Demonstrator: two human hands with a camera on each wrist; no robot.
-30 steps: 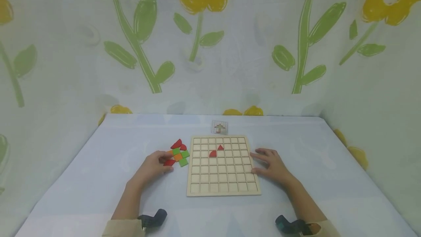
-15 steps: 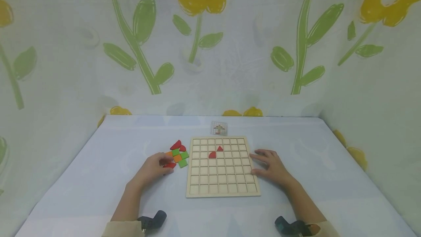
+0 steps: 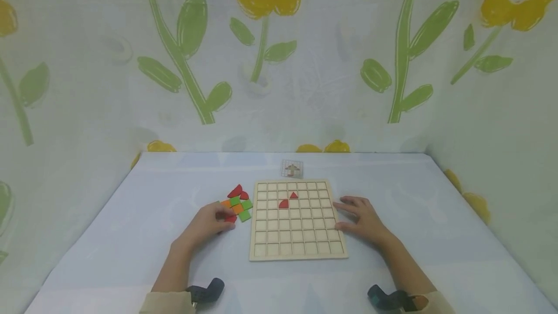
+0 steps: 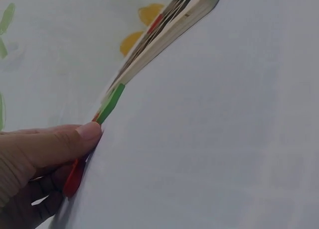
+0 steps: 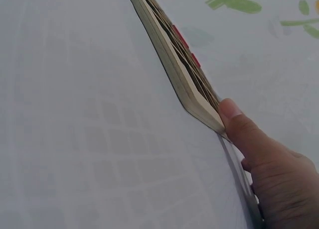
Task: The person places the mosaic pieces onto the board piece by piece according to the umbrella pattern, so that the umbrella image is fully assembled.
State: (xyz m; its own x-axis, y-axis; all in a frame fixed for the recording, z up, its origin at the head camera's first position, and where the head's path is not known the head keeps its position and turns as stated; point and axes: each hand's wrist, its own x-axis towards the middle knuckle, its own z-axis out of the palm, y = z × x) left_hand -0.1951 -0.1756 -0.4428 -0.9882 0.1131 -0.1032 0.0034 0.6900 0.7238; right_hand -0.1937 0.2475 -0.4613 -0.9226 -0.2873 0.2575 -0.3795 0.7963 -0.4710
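Since the earlier frame, the left hand [image 3: 208, 223] has been moved slightly toward the wooden grid board [image 3: 285, 236], farther over the loose pieces, and a green corner [image 3: 218, 202] is now seen just beyond its knuckles. The right hand [image 3: 361, 218] has been left almost in its place. For the work, it may be judged that the loose pieces are being dealt with, since nothing on the board appears changed: a red quarter-circle [image 3: 285, 204] and a red triangle [image 3: 294, 196] lie there, between the two hands.

The left fingers are curved, with a narrow gap to the thumb, where a red piece [image 3: 231, 218] is partly seen; whether anything is pinched cannot be told. Orange square tiles [image 3: 237, 209] and green square tiles [image 3: 245, 215] lie just beyond these fingertips, and two red rounded pieces [image 3: 235, 191] farther ahead. By the right hand, whose fingers are spread, the nearest board edge is touched. Ahead of both hands, on the surface [image 3: 301, 285], a small card [image 3: 292, 168] is placed; a grid and a figure are printed on it, but no writing or brand can be read.
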